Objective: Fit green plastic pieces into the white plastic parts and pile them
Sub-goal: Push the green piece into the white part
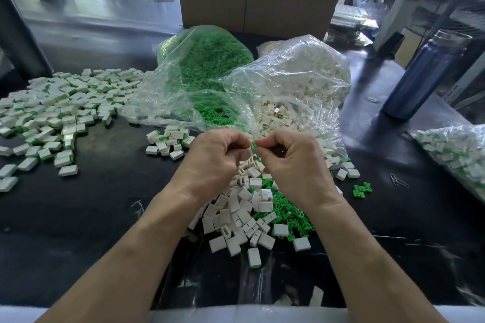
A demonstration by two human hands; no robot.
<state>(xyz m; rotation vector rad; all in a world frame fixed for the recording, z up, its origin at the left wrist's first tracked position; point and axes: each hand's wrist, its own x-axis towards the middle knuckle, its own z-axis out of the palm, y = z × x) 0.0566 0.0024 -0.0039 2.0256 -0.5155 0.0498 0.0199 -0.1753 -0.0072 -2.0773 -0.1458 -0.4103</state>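
My left hand [217, 157] and my right hand [291, 160] meet above the middle of the black table, fingers curled. A green piece [253, 146] shows between their fingertips, pinched by my right hand. What my left hand holds is hidden by its fingers. Below them lies a heap of loose white parts [236, 215] mixed with loose green pieces [291, 217]. A clear bag of green pieces [207, 60] and a clear bag of white parts [301, 73] stand behind. Fitted white-and-green parts [52, 105] are piled at the left.
A blue bottle [422, 76] stands at the right. Another clear bag of fitted parts [456, 149] lies at the right edge. A cardboard box [257, 2] sits behind the bags. Paper clips [399, 181] lie on the table [105, 204].
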